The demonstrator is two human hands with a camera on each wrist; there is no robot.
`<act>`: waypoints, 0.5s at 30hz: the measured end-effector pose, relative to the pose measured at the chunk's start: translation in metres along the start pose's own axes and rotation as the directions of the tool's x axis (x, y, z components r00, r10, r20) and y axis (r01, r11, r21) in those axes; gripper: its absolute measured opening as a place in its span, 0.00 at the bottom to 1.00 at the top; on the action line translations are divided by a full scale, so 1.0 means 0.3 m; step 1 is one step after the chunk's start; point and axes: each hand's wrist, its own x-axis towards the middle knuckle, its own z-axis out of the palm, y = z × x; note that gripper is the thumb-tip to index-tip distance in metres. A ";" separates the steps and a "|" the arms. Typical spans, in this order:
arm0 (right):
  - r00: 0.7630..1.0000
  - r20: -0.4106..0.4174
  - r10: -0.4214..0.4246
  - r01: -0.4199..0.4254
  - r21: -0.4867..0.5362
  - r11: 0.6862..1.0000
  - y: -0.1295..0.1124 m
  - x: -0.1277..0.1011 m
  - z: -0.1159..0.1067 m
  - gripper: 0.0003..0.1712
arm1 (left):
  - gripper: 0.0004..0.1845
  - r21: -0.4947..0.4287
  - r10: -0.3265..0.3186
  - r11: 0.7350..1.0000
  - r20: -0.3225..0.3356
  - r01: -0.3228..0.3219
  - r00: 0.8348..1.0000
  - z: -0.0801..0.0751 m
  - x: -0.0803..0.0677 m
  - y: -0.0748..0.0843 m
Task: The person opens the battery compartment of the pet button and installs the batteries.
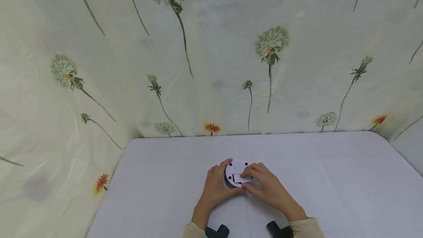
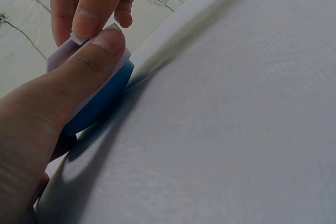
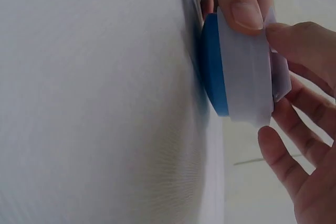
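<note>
A round white device [image 1: 238, 166] lies with its perforated, dark-footed side up on the white tabletop. Its lower part is blue [image 3: 212, 72], against the cloth in the right wrist view. My left hand [image 1: 216, 184] grips it by the rim, thumb at the near side and fingers round the far left. Over its rectangular battery compartment sits a small white battery cover [image 1: 242, 179], tilted away from the device's face in the right wrist view. My right hand [image 1: 266, 186] pinches this cover between thumb and fingers. Most of the compartment is hidden beneath it.
The white-covered table [image 1: 148, 194] stretches to both sides of the hands. Behind it hangs a pale sheet [image 1: 218, 47] printed with dandelions, meeting the table's back edge. Black straps with mounts [image 1: 218, 231] sit at both wrists.
</note>
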 end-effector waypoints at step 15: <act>1.000 -0.012 0.002 -0.002 0.011 1.000 -0.008 -0.003 0.014 0.15 | 0.53 -0.005 -0.002 1.000 0.005 0.002 1.000 -0.001 0.001 0.004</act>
